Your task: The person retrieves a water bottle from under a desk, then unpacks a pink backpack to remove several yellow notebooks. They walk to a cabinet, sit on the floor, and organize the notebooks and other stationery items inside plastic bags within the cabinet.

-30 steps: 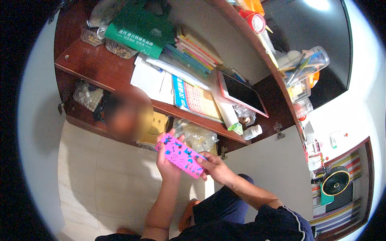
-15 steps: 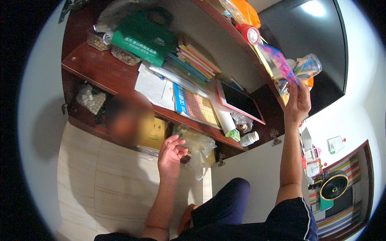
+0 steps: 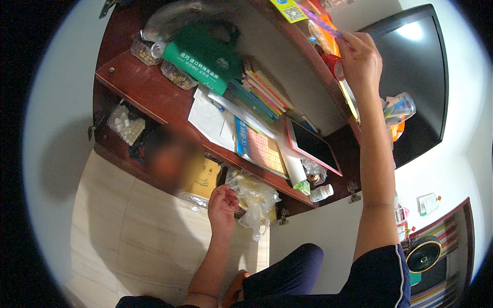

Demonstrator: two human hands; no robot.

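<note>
My right hand [image 3: 362, 61] reaches up to the top shelf, its fingers pinched on a thin pink-and-purple patterned strip [image 3: 322, 21]. The strip is blurred, so I cannot tell its kind. Close to it are a yellow-green card [image 3: 288, 10] and an orange packet [image 3: 331, 38], with a red round-ended thing [image 3: 334, 66] just below the hand. Lower down, my left hand [image 3: 224, 208] hangs loosely open with bent fingers, holding nothing I can see. It is beside a clear plastic bag [image 3: 257, 200] at the lower shelf; whether they touch, I cannot tell.
The middle shelf [image 3: 128, 82] carries a green bag [image 3: 205, 56], several books [image 3: 262, 92], a workbook [image 3: 264, 151], a pink-edged tablet [image 3: 313, 146] and a white bottle [image 3: 321, 193]. A clear cup [image 3: 399, 109] stands before a dark screen [image 3: 421, 66]. A white cabinet door [image 3: 313, 228] hangs open.
My right hand has moved up and left along the top shelf with the patterned strip, away from the clear cup. My left hand's fingers have curled a little more.
</note>
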